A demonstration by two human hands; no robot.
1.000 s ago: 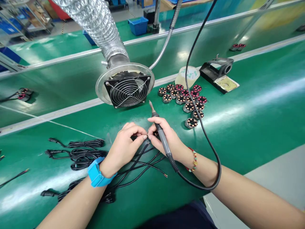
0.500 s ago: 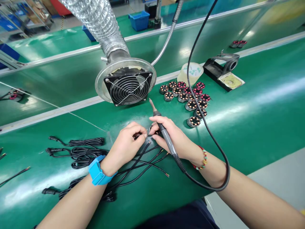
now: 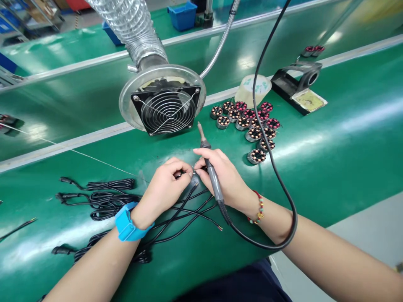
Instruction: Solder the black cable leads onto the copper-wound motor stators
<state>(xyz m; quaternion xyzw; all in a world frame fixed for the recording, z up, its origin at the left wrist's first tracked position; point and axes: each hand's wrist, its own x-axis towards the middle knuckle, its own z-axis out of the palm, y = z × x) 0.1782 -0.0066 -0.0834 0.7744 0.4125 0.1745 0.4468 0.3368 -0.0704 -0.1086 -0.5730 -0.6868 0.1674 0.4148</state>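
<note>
Still pinching the end of a black wire [image 3: 184, 201] in left hand [image 3: 163, 188] and gripping soldering iron [image 3: 215, 183] in right hand [image 3: 229, 180], tip kept clear, nothing soldered yet.

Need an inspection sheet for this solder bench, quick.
Surface: green mat, glossy, no spills seen.
Job's things: soldering iron, tip raised toward the fan; small part, mostly hidden by fingers.
Clutter: wound coils in a cluster; iron stand with sponge; pale tub.
Grippers: left hand pinches the small part; right hand grips the soldering iron and touches the part.
Cables: black wires bundled at left and under the hands; iron cord crosses over the coils.
Surroundings: fan on a ribbed duct; blue bin behind.
</note>
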